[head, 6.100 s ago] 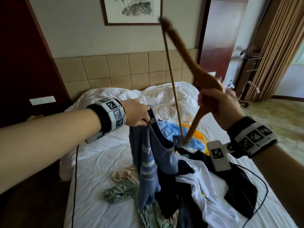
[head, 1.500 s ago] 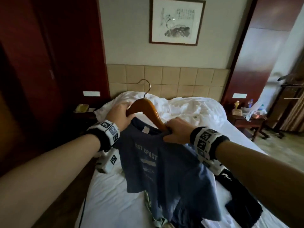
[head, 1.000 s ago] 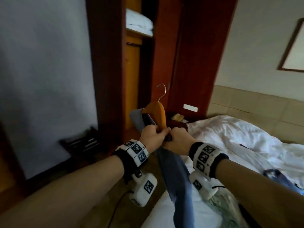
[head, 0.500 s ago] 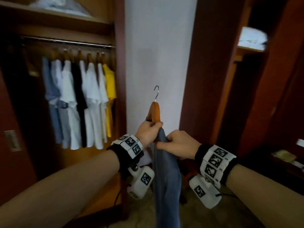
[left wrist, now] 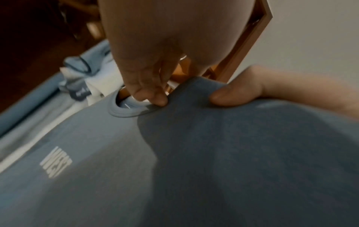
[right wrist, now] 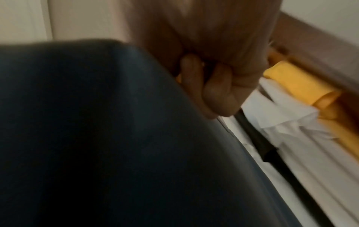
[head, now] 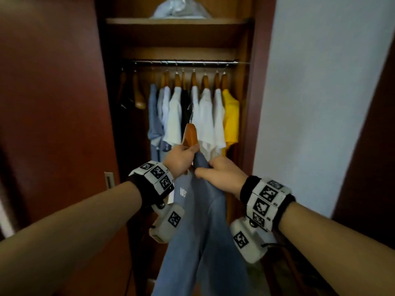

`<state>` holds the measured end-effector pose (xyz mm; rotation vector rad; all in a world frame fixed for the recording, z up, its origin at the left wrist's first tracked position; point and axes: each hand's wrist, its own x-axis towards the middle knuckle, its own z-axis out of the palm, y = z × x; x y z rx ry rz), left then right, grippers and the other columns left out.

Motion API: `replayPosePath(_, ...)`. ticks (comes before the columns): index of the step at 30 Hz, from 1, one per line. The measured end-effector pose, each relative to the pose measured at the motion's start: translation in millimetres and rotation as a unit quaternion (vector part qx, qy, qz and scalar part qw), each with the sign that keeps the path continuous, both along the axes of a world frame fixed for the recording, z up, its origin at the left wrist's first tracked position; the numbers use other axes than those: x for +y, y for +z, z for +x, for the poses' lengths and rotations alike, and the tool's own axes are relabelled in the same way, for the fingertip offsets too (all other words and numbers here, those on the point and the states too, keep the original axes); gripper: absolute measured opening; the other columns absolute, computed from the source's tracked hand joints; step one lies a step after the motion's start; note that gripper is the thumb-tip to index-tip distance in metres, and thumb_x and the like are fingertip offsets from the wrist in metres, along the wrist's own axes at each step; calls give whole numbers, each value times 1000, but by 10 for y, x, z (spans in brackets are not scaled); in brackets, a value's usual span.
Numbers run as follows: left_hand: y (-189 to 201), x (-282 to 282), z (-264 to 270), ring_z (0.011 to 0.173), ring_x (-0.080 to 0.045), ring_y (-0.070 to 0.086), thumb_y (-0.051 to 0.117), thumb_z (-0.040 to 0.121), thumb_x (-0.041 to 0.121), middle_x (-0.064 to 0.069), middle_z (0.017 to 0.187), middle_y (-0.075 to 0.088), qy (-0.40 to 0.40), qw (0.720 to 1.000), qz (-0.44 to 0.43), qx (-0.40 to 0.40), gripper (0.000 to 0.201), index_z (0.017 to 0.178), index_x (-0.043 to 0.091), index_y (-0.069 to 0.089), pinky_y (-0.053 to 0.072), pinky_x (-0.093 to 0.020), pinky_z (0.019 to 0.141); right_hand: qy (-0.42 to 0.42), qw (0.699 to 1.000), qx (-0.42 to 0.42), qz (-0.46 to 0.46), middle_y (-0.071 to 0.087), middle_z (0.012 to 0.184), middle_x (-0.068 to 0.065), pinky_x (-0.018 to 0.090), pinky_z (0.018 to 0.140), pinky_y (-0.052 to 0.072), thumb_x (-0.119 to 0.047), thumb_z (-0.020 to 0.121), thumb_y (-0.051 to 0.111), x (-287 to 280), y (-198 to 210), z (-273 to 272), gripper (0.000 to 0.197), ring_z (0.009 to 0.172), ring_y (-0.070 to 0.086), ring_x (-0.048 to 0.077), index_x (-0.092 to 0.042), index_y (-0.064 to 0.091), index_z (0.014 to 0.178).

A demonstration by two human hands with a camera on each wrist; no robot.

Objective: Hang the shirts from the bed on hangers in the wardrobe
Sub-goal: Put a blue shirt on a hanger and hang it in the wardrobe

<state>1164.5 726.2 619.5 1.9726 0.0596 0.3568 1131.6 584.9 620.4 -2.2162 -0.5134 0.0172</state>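
blue shirt (head: 198, 227) on a wooden hanger (head: 190, 133), held up before the open wardrobe (head: 177, 21)

the slate-blue tee with white "west" lettering hangs edge-on from the orange-brown hanger, its metal hook upright and below the rail (head: 183, 61). on the rail hang blue, white, black and yellow shirts (head: 205, 116) on similar hangers, with two bare hangers (head: 136, 92) at the left end.

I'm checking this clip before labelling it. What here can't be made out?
- Head view: the blue shirt is cut off by the bottom edge.
- Head view: the shelf bundle is blurred and cut off at the top.
- Right wrist view: the right hand grip is blurred and dark.
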Motion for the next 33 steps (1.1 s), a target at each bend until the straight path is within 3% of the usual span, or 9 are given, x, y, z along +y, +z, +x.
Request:
replayPosePath(5,483,685,555,46,-19,56,51,96,36,-11,64,62,86,995,48,6,43,88,-3,66,41,-25,42,66,998,-4,22,63,66,-1,21,53,44,-30,83,68,622,405,822,21,66,63,14,-16,62,69)
replayPosePath(11,791,1321,1062,58,-26,65,48,98,40,-17,73,68,134,991,20,-7,48,97,-5,65,57,-37,59,107,993,-10,42,69,75,5,26,61,47,-29,78,70,1353,784,1542,23,77,68,21,-6,69,80)
replayPosePath(14,881,1588,1370,58,-28,68,52,96,41,-17,69,68,159,987,11,-12,49,92,-5,67,60,-35,59,104,993,-14,55,72,85,12,40,78,59,-37,66,68,1676,858,1856,39,85,71,28,-4,69,87)
replayPosePath(18,887,1855,1884,79,-37,70,57,83,51,-26,93,69,139,990,-6,-22,58,101,-4,66,61,-48,73,72,994,-11,82,74,87,11,43,85,59,-28,71,69,1946,891,2264,28,84,71,25,-6,71,89)
replayPosePath(20,893,1956,2097,76,-37,70,58,89,44,-27,96,68,109,994,-15,-17,51,105,-4,63,61,-48,67,51,995,-15,81,75,86,10,45,85,59,-29,65,70,2054,901,2433,33,84,72,25,-7,72,89)
replayPosePath(24,965,2232,2438,44,-22,62,53,98,30,-15,56,65,59,998,-12,-3,41,84,-7,62,57,-33,50,32,997,-19,66,73,89,18,48,90,57,-26,66,71,2322,969,2700,36,89,71,29,1,66,89)
replayPosePath(26,1020,2411,2614,43,-21,61,52,98,29,-10,48,62,54,998,8,1,40,79,-5,62,56,-31,49,21,998,-20,61,69,91,21,43,91,56,-21,73,71,2481,1029,2831,36,92,69,30,7,58,91)
replayPosePath(30,1176,2717,2946,92,-36,67,53,91,41,-20,100,69,75,997,11,-29,45,105,0,65,55,-45,88,12,999,-15,36,73,92,15,44,88,59,-26,69,69,2842,1206,3081,36,88,71,27,0,71,94)
replayPosePath(33,1366,2886,3149,105,-36,64,50,94,42,-21,116,66,28,998,-50,-27,51,119,-1,62,50,-45,98,-23,998,-55,20,67,97,11,39,85,58,-29,72,70,3061,1413,3305,39,94,67,25,-2,68,100)
